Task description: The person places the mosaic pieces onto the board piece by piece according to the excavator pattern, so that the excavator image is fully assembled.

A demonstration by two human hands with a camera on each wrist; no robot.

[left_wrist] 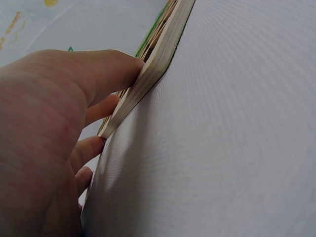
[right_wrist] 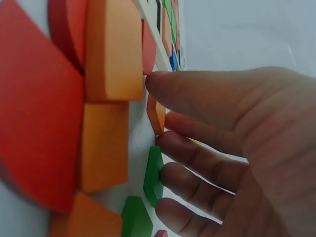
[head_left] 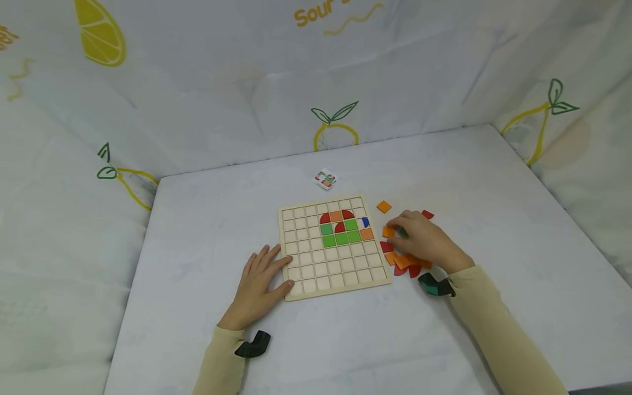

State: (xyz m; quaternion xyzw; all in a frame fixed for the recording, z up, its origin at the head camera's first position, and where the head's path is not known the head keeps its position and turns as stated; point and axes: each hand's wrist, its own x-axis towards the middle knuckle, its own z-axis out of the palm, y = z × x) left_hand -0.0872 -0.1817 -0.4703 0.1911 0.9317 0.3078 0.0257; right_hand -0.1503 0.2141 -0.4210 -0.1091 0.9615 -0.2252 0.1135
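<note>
A wooden grid board (head_left: pixel 306 271) lies on the table with red quarter-circle, orange and green tiles in its upper right cells, plus a small blue piece (head_left: pixel 365 222). My left hand (head_left: pixel 259 285) rests at the board's left side, fingers spread, thumb and index on the rim (left_wrist: pixel 143 86). To the right of the board, my right hand (head_left: pixel 424 238) pinches an orange square tile (right_wrist: pixel 157 116) between thumb and index finger, low at the table. Its other fingers are bent near a green tile (right_wrist: pixel 153 175).
Loose red quarter-circle tiles (right_wrist: pixel 39 108) and orange tiles (head_left: pixel 404 261) lie heaped below the right hand. Another orange square (head_left: pixel 384 207) sits apart near the board's upper right corner. A small printed pattern card (head_left: pixel 325 179) lies behind the board. White fabric walls (head_left: pixel 237 109) surround the table.
</note>
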